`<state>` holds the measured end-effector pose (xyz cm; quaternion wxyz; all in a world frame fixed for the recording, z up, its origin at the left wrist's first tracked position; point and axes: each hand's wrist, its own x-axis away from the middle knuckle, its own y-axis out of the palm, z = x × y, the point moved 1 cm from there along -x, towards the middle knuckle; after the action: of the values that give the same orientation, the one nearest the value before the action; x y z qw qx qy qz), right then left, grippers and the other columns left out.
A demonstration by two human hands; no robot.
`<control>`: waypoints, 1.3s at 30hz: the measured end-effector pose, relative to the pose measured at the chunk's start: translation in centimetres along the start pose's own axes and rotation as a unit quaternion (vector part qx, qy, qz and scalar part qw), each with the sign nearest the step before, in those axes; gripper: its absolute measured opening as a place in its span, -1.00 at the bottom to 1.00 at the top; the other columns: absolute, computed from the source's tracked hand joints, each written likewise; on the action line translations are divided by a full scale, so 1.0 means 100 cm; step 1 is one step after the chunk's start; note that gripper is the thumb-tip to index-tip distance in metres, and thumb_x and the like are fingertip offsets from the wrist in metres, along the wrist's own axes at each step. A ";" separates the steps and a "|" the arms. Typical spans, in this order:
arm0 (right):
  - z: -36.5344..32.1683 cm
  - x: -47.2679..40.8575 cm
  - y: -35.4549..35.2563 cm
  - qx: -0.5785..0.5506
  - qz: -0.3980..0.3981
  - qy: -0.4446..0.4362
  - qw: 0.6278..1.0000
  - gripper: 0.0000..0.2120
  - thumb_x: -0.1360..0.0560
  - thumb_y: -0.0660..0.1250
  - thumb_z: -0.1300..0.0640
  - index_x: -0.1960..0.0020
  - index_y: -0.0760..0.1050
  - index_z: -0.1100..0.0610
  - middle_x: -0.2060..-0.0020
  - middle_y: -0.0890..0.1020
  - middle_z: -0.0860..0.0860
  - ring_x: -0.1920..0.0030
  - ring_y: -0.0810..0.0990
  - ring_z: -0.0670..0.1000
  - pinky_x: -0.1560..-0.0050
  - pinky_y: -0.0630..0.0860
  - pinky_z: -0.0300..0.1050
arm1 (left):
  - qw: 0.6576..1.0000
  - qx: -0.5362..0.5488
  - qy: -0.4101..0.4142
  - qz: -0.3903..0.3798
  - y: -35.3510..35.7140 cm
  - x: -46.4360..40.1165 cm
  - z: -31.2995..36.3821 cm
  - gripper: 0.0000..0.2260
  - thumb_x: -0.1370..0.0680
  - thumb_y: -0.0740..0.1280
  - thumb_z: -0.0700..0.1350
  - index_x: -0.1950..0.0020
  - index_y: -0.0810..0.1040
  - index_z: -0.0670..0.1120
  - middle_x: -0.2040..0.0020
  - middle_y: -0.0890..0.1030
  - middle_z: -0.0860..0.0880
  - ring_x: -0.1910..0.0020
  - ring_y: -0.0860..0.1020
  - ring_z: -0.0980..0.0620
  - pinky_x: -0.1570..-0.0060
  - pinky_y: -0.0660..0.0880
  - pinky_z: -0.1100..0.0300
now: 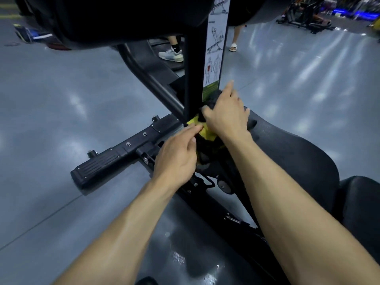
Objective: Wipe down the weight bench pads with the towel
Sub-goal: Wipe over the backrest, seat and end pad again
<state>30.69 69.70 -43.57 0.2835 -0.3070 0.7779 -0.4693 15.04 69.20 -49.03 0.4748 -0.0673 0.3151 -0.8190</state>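
A black and yellow towel [206, 134] lies bunched at the foot of the bench's black upright post [194, 79]. My right hand [226, 114] presses down on the towel's top, fingers spread over it. My left hand [177, 157] pinches the towel's yellow edge between thumb and fingers. The black bench pad [298, 153] curves away to the right beneath my right forearm. A second dark pad [123, 19] hangs overhead at the top of the view.
The bench's black floor bar with a ribbed foot pad [115, 155] runs out to the left. Two people's feet [171, 54] stand beyond the post. Other gym machines [308, 15] sit far right. Grey glossy floor [61, 99] surrounds the bench.
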 end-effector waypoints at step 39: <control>0.051 -0.028 -0.020 0.070 -0.074 -0.142 0.985 -0.14 -0.27 0.18 -0.61 -0.39 0.46 -0.12 -0.39 0.46 0.02 -0.42 0.38 0.17 -0.42 0.28 0.31 | 0.993 0.036 0.061 0.099 0.019 -0.016 0.008 -0.82 -0.67 0.21 -0.03 -0.12 0.56 0.21 0.22 0.55 0.34 0.19 0.52 0.33 0.22 0.34 0.49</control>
<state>36.68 68.23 -43.37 0.3761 -0.4070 0.6699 -0.4941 17.63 69.47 -49.24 0.5358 0.0317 0.3187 -0.7812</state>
